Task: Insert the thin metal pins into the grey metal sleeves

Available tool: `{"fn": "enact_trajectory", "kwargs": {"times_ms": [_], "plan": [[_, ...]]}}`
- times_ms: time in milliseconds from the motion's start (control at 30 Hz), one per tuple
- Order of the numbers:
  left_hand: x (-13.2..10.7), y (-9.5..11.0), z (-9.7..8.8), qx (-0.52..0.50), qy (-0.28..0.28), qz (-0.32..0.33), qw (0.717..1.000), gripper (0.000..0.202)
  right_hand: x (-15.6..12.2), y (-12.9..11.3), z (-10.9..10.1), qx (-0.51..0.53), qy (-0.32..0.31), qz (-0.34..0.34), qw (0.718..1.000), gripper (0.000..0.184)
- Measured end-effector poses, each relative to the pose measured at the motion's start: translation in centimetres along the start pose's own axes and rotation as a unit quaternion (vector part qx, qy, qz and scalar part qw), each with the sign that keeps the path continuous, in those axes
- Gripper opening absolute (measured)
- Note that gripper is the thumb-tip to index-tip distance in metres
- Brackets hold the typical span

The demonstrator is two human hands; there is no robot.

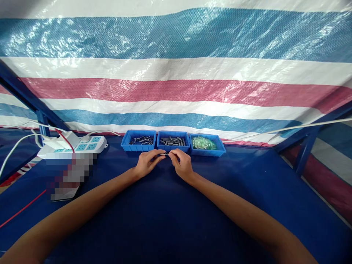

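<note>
My left hand [147,162] is closed in a pinch on one end of a thin, shiny metal pin [165,154]. From the other side, my right hand [181,164] pinches at the pin's other end, its fingertips close to those of the left. The fingers cover most of the piece, so its full shape is hidden. Just behind the hands is a blue bin [174,148] of short dark grey cylinders [173,141]. To its left, another blue bin [137,147] holds thin dark metal pins [143,140]. The right-hand blue bin [208,152] contains greenish clear plastic pieces [203,143].
A white power strip [93,146] with plugs and cables stands at the left on the blue table [176,220]. Near it lies a blurred-out flat object [73,178], crossed by a red cable [24,208]. Behind the bins hangs a striped plastic sheet [176,90], with blue frame bars [305,152] at the sides.
</note>
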State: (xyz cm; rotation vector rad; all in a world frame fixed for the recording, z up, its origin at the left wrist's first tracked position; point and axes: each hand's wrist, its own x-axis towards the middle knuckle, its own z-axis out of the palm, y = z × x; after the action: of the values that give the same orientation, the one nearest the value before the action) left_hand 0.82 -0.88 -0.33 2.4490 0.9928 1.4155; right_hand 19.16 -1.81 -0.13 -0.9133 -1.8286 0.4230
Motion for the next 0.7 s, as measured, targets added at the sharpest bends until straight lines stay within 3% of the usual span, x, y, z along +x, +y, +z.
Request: {"fn": "enact_trajectory", "kwargs": {"times_ms": [233, 367, 500, 700], "plan": [[0.3, 0.3, -0.3, -0.033, 0.007, 0.011, 0.999, 0.01, -0.1, 0.2, 0.2, -0.01, -0.001, -0.016, 1.0, 0.025], [-0.2, 0.4, -0.3, -0.069, 0.012, -0.028, 0.997, 0.01, -0.2, 0.2, 0.3, -0.026, -0.03, -0.025, 0.999, 0.023], [0.2, 0.4, -0.4, -0.123, 0.05, -0.086, 0.987, 0.01, -0.2, 0.3, 0.3, -0.046, 0.004, 0.012, 0.999, 0.023], [3.6, 0.0, -3.8, 0.046, 0.131, -0.099, 0.985, 0.02, -0.1, 0.8, 0.4, -0.089, 0.034, 0.062, 0.993, 0.019]]}}
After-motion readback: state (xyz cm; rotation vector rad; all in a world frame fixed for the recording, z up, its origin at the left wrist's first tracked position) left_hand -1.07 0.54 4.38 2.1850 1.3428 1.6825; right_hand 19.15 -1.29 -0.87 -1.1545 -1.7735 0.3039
